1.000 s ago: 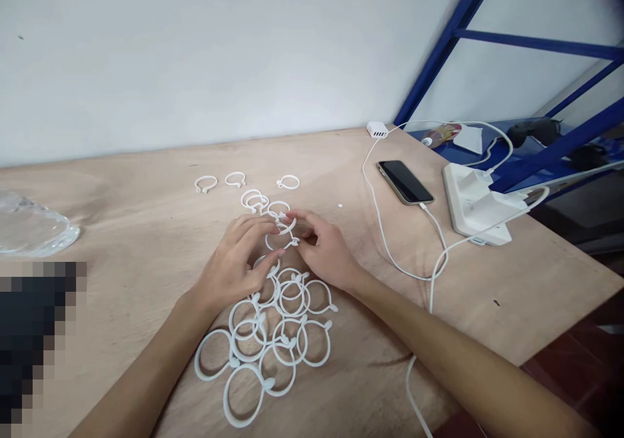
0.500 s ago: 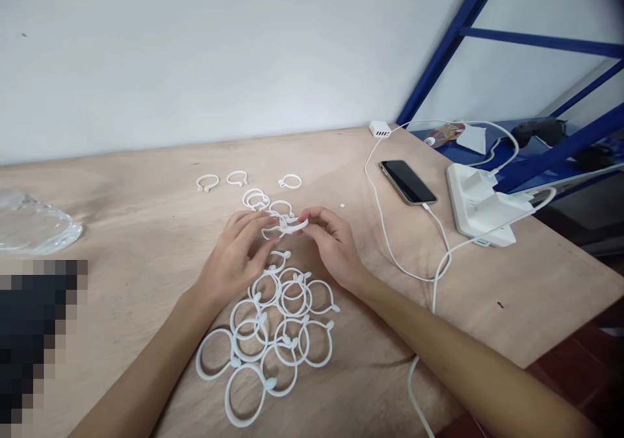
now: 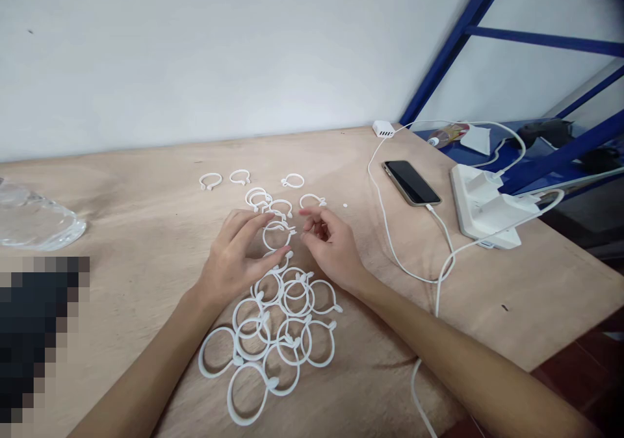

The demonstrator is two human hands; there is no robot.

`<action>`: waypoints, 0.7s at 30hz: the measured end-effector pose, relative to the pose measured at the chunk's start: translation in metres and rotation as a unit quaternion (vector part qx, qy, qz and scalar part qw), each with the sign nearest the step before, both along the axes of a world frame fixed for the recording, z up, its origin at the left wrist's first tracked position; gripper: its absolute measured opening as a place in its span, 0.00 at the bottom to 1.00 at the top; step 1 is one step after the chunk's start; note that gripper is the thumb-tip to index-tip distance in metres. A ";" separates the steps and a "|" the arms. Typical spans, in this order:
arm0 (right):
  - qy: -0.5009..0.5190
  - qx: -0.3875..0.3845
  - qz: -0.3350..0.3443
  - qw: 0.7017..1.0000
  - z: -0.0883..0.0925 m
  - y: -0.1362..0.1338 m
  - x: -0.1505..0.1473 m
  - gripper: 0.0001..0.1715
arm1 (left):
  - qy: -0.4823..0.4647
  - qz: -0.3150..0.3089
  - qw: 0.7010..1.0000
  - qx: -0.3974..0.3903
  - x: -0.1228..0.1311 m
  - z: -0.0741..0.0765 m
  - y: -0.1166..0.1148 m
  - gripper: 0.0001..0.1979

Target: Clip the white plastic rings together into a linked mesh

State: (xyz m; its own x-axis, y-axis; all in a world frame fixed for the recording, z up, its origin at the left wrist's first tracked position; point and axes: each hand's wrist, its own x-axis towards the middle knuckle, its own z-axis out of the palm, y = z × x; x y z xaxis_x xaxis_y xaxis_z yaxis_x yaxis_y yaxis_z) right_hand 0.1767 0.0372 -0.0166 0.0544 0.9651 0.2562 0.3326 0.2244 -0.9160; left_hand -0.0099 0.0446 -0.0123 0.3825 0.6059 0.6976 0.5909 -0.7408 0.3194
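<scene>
Hovering above white plastic rings [image 3: 284,297], left hand [image 3: 236,253] and right hand [image 3: 329,240] open, empty

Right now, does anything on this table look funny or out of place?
Yes, a tiny white speck sits alone on the wooden tabletop, just right of the white plastic rings. It looks odd because it is much smaller than the rings. I can't tell what it is.

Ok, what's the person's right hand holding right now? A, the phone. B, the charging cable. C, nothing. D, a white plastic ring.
C: the right hand is empty, its fingers loosely curled around nothing, beside the white plastic rings.
</scene>
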 end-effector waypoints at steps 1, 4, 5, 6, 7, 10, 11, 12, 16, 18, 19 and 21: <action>-0.022 0.010 0.012 1.000 0.000 -0.001 0.000 0.20 | -0.004 -0.004 1.000 0.010 0.000 0.000 0.000 0.23; -0.056 0.034 0.035 0.997 0.000 -0.002 -0.001 0.18 | -0.003 -0.018 1.000 0.025 0.000 0.001 -0.001 0.23; -0.054 0.038 0.038 0.997 0.001 -0.002 -0.001 0.18 | 0.002 -0.024 0.999 0.025 0.000 0.001 -0.001 0.23; -0.049 0.040 0.040 0.997 0.001 -0.003 -0.002 0.16 | 0.006 -0.029 0.999 0.024 0.000 0.001 -0.001 0.22; -0.043 0.043 0.041 0.997 0.001 -0.003 -0.002 0.14 | 0.009 -0.031 0.999 0.022 0.000 0.001 -0.001 0.21; -0.027 0.053 0.040 0.997 0.002 -0.003 -0.002 0.10 | 0.013 -0.034 0.999 0.012 0.000 0.001 -0.002 0.19; -0.024 0.055 0.039 0.997 0.001 -0.003 -0.002 0.10 | 0.014 -0.036 0.999 0.003 0.000 0.001 -0.002 0.19; -0.021 0.057 0.037 0.997 0.001 -0.003 -0.002 0.10 | 0.014 -0.040 0.999 -0.008 0.000 0.001 -0.002 0.19; -0.021 0.058 0.032 0.998 0.002 -0.003 -0.001 0.10 | 0.007 -0.051 0.997 -0.057 0.000 0.002 -0.002 0.21; -0.023 0.055 0.029 0.998 0.003 -0.003 -0.001 0.10 | 0.005 -0.053 0.996 -0.066 0.001 0.001 -0.002 0.21; -0.025 0.053 0.028 0.998 0.003 -0.003 -0.001 0.10 | 0.004 -0.056 0.996 -0.065 0.001 0.000 -0.002 0.21; -0.028 0.054 0.028 0.998 0.003 -0.003 -0.001 0.10 | 0.004 -0.067 0.997 -0.050 0.001 -0.002 0.000 0.21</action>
